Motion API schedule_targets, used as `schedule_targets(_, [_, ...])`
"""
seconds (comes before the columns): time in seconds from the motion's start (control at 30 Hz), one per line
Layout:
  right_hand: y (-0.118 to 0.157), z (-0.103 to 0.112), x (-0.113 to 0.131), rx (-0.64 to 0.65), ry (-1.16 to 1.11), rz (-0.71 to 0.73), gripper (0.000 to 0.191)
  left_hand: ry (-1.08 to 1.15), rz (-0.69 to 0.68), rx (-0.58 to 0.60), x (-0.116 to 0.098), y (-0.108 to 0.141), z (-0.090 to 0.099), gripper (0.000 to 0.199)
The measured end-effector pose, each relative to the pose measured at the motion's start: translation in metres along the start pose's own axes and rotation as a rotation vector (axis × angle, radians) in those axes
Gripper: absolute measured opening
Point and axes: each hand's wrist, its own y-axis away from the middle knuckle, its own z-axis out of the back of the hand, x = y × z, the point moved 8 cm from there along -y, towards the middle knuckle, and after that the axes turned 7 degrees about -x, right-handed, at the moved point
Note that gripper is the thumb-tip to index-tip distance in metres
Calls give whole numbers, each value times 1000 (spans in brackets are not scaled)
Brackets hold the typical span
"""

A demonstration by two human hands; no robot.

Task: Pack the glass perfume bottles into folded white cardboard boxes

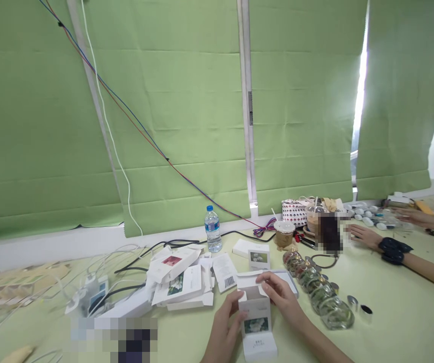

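Here, left hand [227, 321]: thumb and fingers pinching the left side of an open white carton [257, 322] | right hand [280, 296]: fingers slightly spread at its upper-right edge; whether pinching, I cannot tell | carton: between both hands | around it: piled boxes [192, 285], 10 o'clock; water bottle [213, 232], 11
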Motion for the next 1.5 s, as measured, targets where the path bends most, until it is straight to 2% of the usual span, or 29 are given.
schedule_targets(0.27, [-2,6,-8,-58,8,-13,39,12,-23,-101,13,1,1,41])
schedule_targets(0.43, [-4,6,-12,-73,-13,-12,40,31,-37,-76,16,-1,0,43])
schedule_targets(0.67, [-2,4,-8,-66,-4,-16,40,63,-57,-116,17,-2,3,45])
schedule_targets(0.83, [0,2,-2,-68,15,-9,42,65,-69,-76,17,-3,0,42])
schedule_targets(1.07, [-1,3,-2,-71,35,-12,44,29,-54,-100,14,-1,1,45])
schedule_targets(1.2, [-1,1,-4,-68,9,-28,45,62,-54,-68,14,0,-1,44])
schedule_targets(1.5, [0,1,-3,-55,-5,-14,42,45,-96,-69,16,-1,1,44])
